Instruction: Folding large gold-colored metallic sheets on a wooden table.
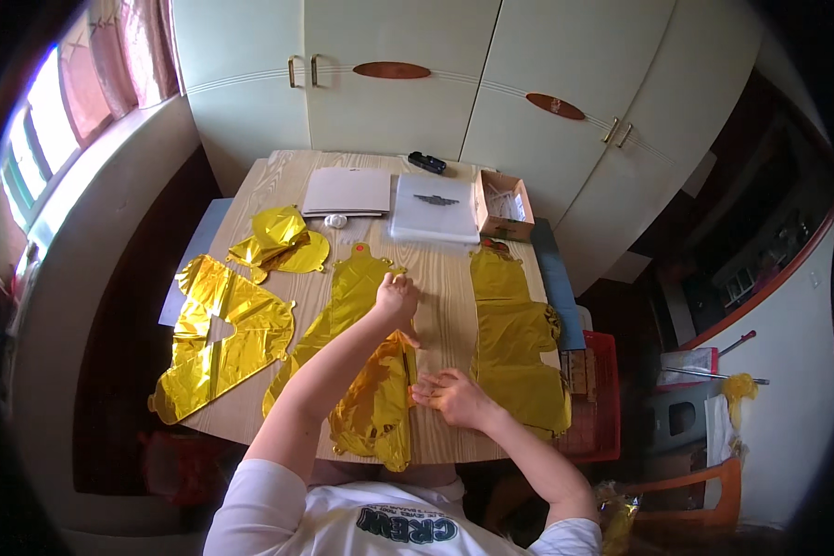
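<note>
A flat gold foil balloon [359, 289] lies at the middle of the table, with a red dot on its top tab. Its lower part is folded over into a crinkled flap [372, 400] at the near edge. My left hand [398, 301] is closed on the foil's right edge, fingers curled and thumb pointing toward me; the exact grip is partly hidden. Closer to me, my right hand [454, 398] lies with fingers apart, its fingertips touching the flap's right edge. Right of it, another flat gold foil balloon [510, 338] is spread out.
More gold foil balloons lie at left, one flat [250, 310] and one crumpled [283, 239]. Behind are white card sheets [347, 191], clear plastic bags [426, 218], a white roll [334, 221], a black object [427, 162] and a cardboard box [505, 222]. A red crate [604, 398] stands right.
</note>
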### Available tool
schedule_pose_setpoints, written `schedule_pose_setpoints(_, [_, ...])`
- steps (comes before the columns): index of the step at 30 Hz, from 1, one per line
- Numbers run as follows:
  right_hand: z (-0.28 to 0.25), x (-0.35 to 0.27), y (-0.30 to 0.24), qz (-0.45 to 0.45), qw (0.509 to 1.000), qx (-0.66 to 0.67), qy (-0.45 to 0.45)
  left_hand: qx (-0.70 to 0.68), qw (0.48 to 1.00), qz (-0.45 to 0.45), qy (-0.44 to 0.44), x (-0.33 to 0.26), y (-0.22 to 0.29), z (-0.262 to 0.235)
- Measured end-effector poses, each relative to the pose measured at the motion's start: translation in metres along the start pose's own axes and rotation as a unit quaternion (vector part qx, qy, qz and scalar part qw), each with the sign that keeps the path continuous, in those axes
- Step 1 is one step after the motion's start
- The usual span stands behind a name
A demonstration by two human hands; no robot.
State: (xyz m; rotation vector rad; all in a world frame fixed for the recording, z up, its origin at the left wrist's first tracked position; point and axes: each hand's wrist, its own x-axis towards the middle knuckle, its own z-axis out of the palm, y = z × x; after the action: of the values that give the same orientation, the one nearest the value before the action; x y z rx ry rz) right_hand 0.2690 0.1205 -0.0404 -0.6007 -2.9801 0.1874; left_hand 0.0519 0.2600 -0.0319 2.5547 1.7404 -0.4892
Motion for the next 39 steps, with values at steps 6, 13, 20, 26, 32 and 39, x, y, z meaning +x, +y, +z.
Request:
schedule_pose_setpoints(6, [0.001, 0.000, -0.001, 0.005, 1.000, -0.003, -0.001, -0.007, 0.998, -0.011, 0.057, 0.019, -0.016, 0.004])
schedule_pose_setpoints(13, [0.004, -0.002, -0.004, 0.013, 1.000, -0.004, -0.009, 0.014, 0.994, -0.055, 0.095, 0.037, -0.034, -0.007])
schedule_pose_setpoints(20, [0.003, -0.012, -0.017, 0.012, 1.000, -0.007, -0.028, 0.014, 0.985, -0.100, 0.143, 0.058, -0.051, 0.009])
schedule_pose_setpoints(26, [0.007, -0.015, -0.020, 0.011, 1.000, -0.005, 0.012, -0.027, 0.975, -0.139, 0.174, 0.052, -0.053, 0.005])
schedule_pose_setpoints(32, [0.016, -0.025, -0.021, 0.011, 0.995, 0.044, 0.089, -0.124, 0.938, -0.100, 0.308, -0.011, -0.062, -0.005])
schedule_pose_setpoints(39, [0.021, -0.017, 0.003, 0.065, 0.968, 0.185, 0.158, -0.190, 0.961, 0.019, 0.201, -0.175, -0.063, 0.039])
